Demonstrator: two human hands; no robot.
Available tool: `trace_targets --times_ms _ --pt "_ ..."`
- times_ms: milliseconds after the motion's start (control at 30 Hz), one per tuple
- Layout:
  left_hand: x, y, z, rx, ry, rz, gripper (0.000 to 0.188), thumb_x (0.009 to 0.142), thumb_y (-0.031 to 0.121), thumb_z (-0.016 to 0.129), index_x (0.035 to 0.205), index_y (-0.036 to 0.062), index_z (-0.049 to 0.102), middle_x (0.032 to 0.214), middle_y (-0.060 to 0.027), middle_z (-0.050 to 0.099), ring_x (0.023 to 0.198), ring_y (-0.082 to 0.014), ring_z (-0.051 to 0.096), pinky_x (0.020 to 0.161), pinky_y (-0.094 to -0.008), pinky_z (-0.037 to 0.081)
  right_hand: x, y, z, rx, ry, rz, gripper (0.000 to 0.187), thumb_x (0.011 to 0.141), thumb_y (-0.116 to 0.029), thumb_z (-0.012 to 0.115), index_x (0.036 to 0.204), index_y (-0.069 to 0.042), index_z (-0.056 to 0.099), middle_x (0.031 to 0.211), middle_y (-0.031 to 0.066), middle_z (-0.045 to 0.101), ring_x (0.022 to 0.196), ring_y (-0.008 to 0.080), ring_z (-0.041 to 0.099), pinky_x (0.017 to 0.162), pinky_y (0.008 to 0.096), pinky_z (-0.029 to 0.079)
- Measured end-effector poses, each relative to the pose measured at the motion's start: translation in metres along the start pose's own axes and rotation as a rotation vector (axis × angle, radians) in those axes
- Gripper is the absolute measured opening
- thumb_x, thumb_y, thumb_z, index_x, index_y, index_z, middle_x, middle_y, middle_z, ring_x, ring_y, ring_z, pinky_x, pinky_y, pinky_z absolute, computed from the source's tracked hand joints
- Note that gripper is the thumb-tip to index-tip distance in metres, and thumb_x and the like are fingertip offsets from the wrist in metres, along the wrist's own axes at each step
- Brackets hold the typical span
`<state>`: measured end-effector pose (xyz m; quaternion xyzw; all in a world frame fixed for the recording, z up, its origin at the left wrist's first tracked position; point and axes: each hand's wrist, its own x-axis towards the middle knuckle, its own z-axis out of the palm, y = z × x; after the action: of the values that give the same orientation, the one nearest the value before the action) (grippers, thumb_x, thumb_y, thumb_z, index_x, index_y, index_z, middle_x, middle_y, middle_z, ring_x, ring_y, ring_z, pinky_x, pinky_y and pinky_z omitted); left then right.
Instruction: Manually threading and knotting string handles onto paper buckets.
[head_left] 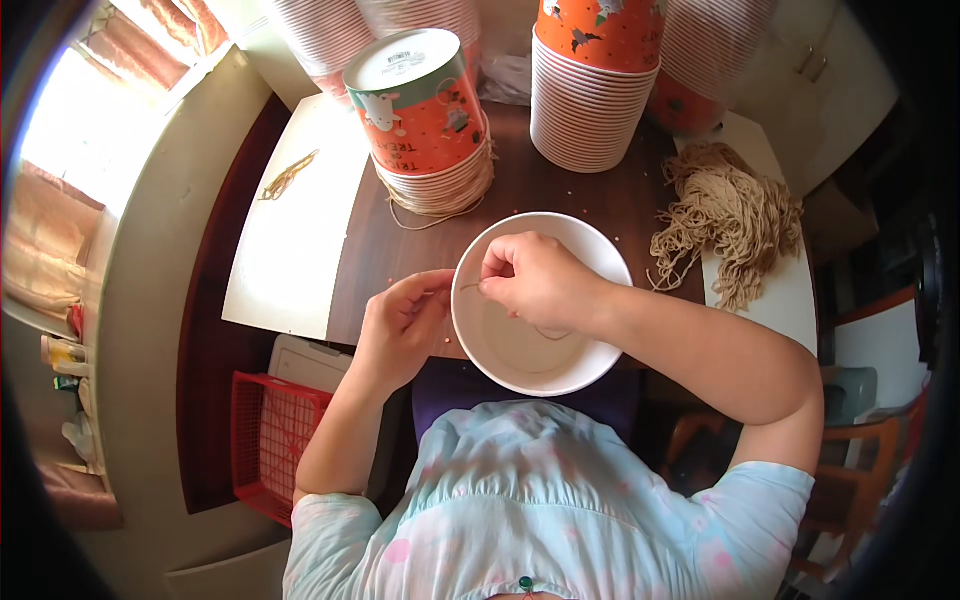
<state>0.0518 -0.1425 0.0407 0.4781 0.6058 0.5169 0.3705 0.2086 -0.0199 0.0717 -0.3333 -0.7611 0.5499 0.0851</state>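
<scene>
A white paper bucket [545, 372] is tilted at the table's near edge, its open mouth facing me. My right hand [545, 278] reaches over its rim and pinches a thin tan cord [470, 287] just inside the left wall. Part of that cord hangs in a loop under the hand, inside the bucket. Against the outside of the same wall, my left hand [400, 325] is closed, with its thumb and forefinger together; what lies between those fingertips is hidden.
Beyond the bucket stands an upside-down orange bucket stack [430, 130] with cords round its base. Another tall stack [585, 110] is behind it. A tangled heap of tan cord [735, 220] lies right, a few strands [288, 175] left. A red plastic basket [275, 430] sits below.
</scene>
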Motion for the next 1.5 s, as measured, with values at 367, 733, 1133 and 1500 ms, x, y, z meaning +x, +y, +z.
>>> trace_targets --times_ms 367,733,1133,1500 --pt "0.003 0.016 0.001 0.266 -0.046 0.058 0.024 0.085 -0.001 0.056 0.108 -0.0036 0.063 0.09 -0.0134 0.068 0.076 -0.0162 0.066 0.068 -0.0277 0.052 0.002 -0.003 0.007 0.007 -0.069 -0.021 0.008 0.086 -0.009 0.059 0.087 -0.001 0.062 0.075 0.0031 0.063 0.063 0.01 0.058 0.058 0.0283 0.05" --pt "0.004 0.017 0.005 0.408 -0.049 0.242 0.018 0.082 0.001 0.063 0.1 -0.0025 0.065 0.087 -0.0157 0.067 0.079 -0.0275 0.066 0.071 -0.032 0.052 -0.005 0.006 -0.002 -0.059 0.001 -0.104 0.006 0.086 -0.006 0.058 0.085 -0.002 0.061 0.075 0.0013 0.061 0.069 0.0092 0.056 0.064 0.0268 0.047" --pt "0.004 0.017 0.007 0.409 -0.03 0.235 0.021 0.079 -0.001 0.065 0.1 -0.0041 0.066 0.086 -0.0146 0.069 0.076 -0.0201 0.068 0.069 -0.0279 0.054 -0.004 0.012 -0.005 0.272 -0.102 0.029 0.005 0.087 -0.005 0.06 0.084 -0.002 0.062 0.08 0.003 0.062 0.077 0.0108 0.059 0.068 0.0272 0.048" --pt "0.005 0.015 0.009 0.401 -0.046 0.251 0.017 0.08 0.001 0.064 0.096 -0.0012 0.066 0.085 -0.0157 0.066 0.075 -0.0287 0.066 0.067 -0.0321 0.052 0.001 0.019 -0.001 0.301 -0.138 0.057 0.006 0.088 -0.004 0.06 0.091 -0.001 0.064 0.083 0.0018 0.063 0.077 0.0087 0.057 0.072 0.0244 0.048"
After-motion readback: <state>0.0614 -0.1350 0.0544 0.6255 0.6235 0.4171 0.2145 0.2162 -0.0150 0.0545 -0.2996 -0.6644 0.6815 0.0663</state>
